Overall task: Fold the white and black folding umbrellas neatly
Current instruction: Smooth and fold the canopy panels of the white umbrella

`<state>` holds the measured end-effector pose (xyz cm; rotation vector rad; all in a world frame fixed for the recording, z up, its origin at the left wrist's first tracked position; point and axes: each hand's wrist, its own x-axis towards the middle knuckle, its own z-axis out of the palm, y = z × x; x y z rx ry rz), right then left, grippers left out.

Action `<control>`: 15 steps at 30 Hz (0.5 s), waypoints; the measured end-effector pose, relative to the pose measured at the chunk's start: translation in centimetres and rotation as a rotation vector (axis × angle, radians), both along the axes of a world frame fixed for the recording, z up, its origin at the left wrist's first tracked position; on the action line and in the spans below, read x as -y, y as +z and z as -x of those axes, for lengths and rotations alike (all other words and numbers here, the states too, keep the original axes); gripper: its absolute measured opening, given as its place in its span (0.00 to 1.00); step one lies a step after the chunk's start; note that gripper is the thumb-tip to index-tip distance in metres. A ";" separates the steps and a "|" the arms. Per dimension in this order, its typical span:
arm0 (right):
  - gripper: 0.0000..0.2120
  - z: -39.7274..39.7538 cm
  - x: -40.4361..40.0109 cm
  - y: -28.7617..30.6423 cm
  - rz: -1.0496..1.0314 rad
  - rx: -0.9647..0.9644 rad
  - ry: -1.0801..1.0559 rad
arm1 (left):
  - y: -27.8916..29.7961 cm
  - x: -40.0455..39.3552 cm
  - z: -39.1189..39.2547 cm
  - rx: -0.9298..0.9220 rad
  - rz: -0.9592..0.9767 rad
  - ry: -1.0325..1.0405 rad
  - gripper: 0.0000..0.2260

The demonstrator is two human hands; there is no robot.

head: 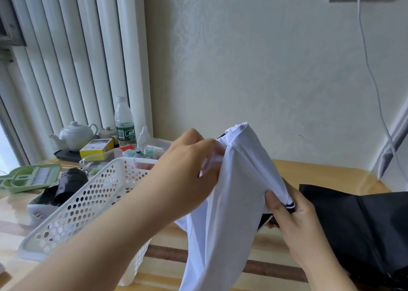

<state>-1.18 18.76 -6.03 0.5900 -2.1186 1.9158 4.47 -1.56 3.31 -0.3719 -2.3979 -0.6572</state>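
White umbrella (223, 213) is held up between both hands, above the table (320, 169), its canopy hanging loose below them. A fold of white cloth is pinched by the left hand (187, 162) near the top, while the lower edge with its dark trim is clamped under the thumb of the right hand (295, 215). Black umbrella (357, 224) lies just right of the right hand, still slack. For a neat result, each panel should probably be drawn flat and laid one way round the shaft before anything is tightened. The shaft and handle are hidden by cloth, the left fingertips are buried in the fold, and both canopies are cut off at the frame edge. A basket (88, 202) sits under the left forearm.
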 end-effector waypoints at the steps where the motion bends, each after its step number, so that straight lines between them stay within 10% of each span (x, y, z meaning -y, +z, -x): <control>1: 0.09 0.0 0.2 0.1 -0.002 -0.004 0.000 | -0.2 -0.2 0.2 0.000 0.007 -0.013 0.14; 6: 0.13 0.0 0.6 0.1 -0.010 -0.011 0.022 | -1.3 -0.8 1.3 0.017 0.072 -0.015 0.21; 9: 0.33 -0.4 0.6 0.2 0.010 -0.019 0.075 | -1.7 -0.5 1.8 -0.015 -0.037 -0.026 0.22; 15: 0.18 -0.2 1.1 -0.1 0.130 0.117 0.055 | -2.5 0.4 2.2 0.001 -0.130 0.008 0.06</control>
